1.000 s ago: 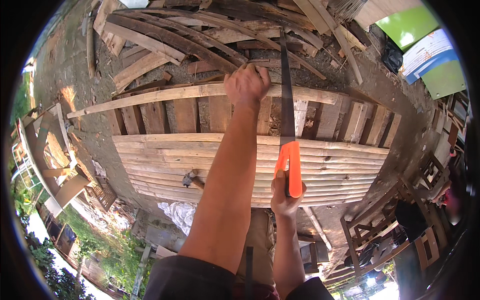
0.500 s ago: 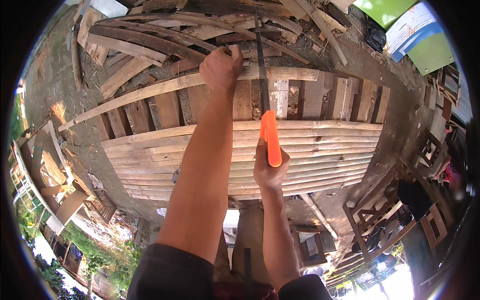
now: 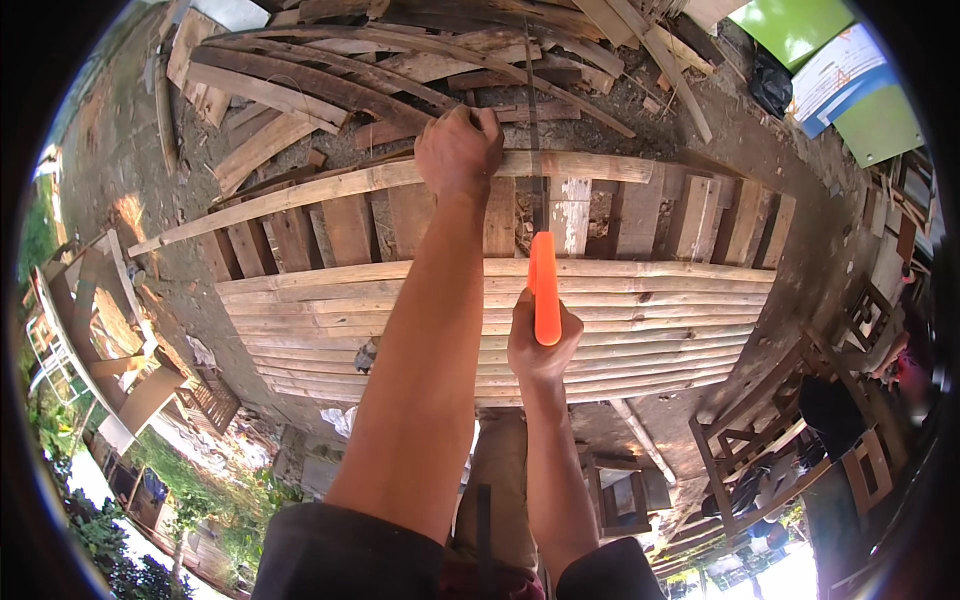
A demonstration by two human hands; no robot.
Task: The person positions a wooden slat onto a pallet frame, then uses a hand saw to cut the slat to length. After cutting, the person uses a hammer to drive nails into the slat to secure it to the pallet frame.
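Note:
My right hand (image 3: 545,345) is closed round the orange handle of a handsaw (image 3: 546,290). Its thin dark blade (image 3: 534,110) points away from me, seen nearly edge-on, and crosses a long bamboo strip (image 3: 330,188). Farther left, my left hand (image 3: 458,150) is closed on the same strip, just left of the blade. The strip lies across wooden crosspieces (image 3: 348,228) at the far side of a bamboo-slatted platform (image 3: 640,315). How deep the blade sits in the strip cannot be made out.
Scrap boards (image 3: 330,85) lie heaped beyond the platform. Green and white panels (image 3: 850,90) and a black bag (image 3: 770,82) are at far right. Wooden frames (image 3: 750,450) stand at near right. A small dark object (image 3: 366,355) rests on the slats beside my left forearm.
The whole view has shifted, so the platform sits lower and farther right. Against the platform, the saw and my right hand have moved slightly away from me. My left hand stays on the strip.

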